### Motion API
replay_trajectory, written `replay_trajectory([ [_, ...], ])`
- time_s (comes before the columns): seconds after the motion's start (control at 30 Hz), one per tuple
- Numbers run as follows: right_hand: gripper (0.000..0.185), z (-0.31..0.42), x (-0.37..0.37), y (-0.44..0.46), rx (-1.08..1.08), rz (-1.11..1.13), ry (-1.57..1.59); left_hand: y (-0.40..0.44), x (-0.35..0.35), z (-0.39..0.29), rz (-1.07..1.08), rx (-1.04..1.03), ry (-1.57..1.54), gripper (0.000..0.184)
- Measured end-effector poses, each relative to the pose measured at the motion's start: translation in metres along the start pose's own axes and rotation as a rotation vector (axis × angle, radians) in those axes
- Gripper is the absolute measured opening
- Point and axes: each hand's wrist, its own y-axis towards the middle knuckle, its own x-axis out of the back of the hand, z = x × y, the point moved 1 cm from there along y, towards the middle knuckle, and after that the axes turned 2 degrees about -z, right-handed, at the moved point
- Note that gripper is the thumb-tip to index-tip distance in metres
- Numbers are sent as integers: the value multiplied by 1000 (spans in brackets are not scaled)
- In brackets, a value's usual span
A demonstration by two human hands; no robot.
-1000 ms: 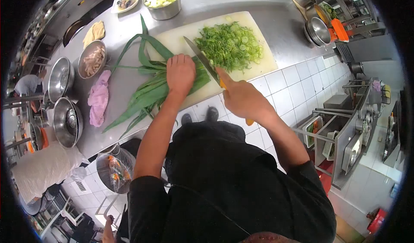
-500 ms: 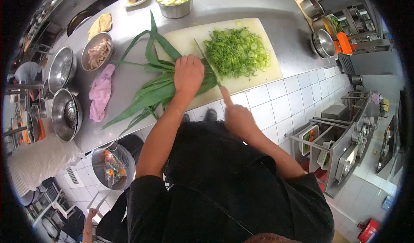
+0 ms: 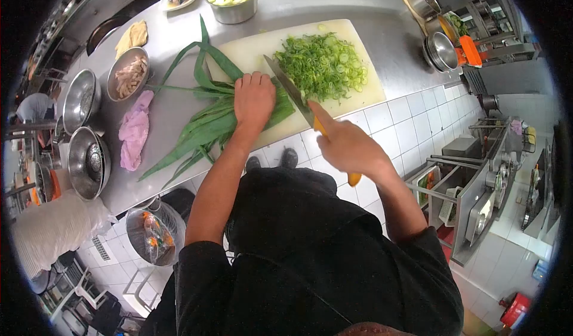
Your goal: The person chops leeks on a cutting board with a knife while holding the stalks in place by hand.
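In the head view, the left hand [image 3: 255, 100] presses down on the bunch of long green leaves [image 3: 221, 118], which lies partly across the left side of the cutting board [image 3: 370, 85], while the right hand [image 3: 352, 148] is closed round the yellow handle of the knife [image 3: 289, 85], its blade over the board between the bunch and the chopped greens [image 3: 322, 64]. Beyond the board's far edge sits a metal pot of pale chunks [image 3: 233, 11], seemingly cut vegetable, and well left of the board lies a pink cloth [image 3: 135, 132].

Sliced scallions [image 3: 322, 66] heaped on board [image 3: 369, 91]
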Motion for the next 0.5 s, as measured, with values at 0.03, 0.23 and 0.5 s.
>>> replay_trajectory([
  [0.03,72,-6,-7,-6,33,-24,-6,0,0,0,1,-2,4,12],
  [0.23,76,-43,-87,22,58,-138,1,-1,1,1,-34,-14,11,12],
  [0.5,75,-30,-46,73,122,-158,94,-1,-3,2,-27,-6,31,14],
])
